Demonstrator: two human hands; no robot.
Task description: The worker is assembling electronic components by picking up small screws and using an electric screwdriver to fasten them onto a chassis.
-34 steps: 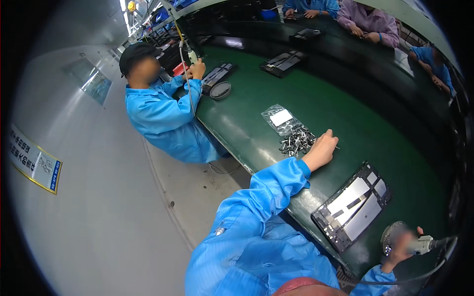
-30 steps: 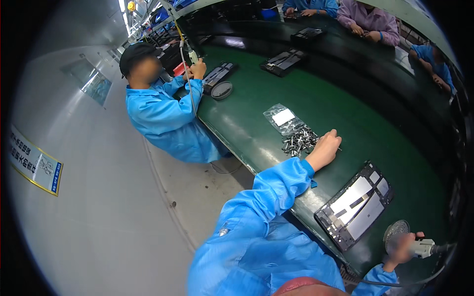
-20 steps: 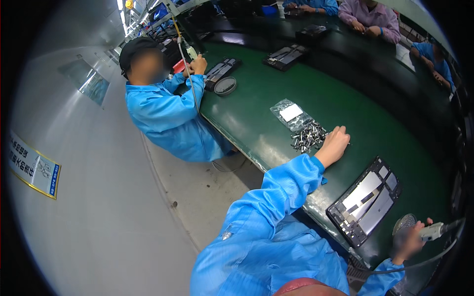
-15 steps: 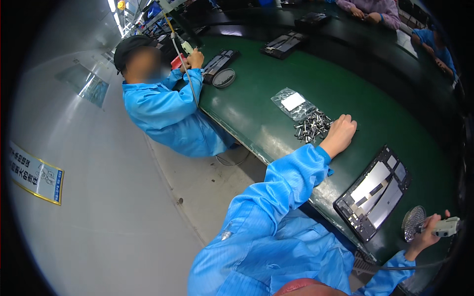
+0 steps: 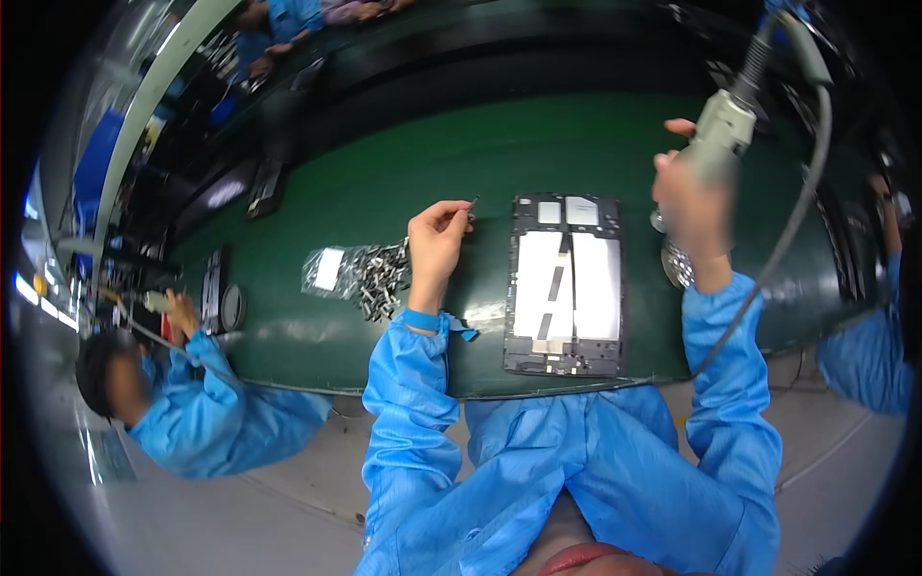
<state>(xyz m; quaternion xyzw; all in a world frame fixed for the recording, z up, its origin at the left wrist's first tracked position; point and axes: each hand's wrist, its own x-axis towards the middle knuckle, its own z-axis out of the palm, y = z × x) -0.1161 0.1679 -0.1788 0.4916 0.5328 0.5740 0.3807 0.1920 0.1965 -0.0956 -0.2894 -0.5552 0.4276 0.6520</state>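
Observation:
My left hand [image 5: 432,245] is raised between the heap of small metal parts [image 5: 382,278] and an opened tablet [image 5: 597,288]. Its thumb and forefinger pinch a small, dark, thin piece. The tablet lies flat in front of me, its inner side up, with pale panels and black strips showing. To the right of it, my right hand [image 5: 698,206], smeared by motion, is closed round a light-coloured electric screwdriver [image 5: 727,127] with a cable. Partly hidden below this hand is a round dish of small shiny pieces [image 5: 676,266]. The tool's tip is hidden.
A clear plastic bag [image 5: 328,270] with a white label lies by the heap. The grey cable [image 5: 814,178] hangs down past my right sleeve. At the left a co-worker [image 5: 206,413] in blue sits beside another device and a round dish [image 5: 232,307]. Other people sit across the bench.
The view has swung to the right. My left hand has moved from beside the heap toward the tablet. My right hand has lifted the screwdriver away from the round dish.

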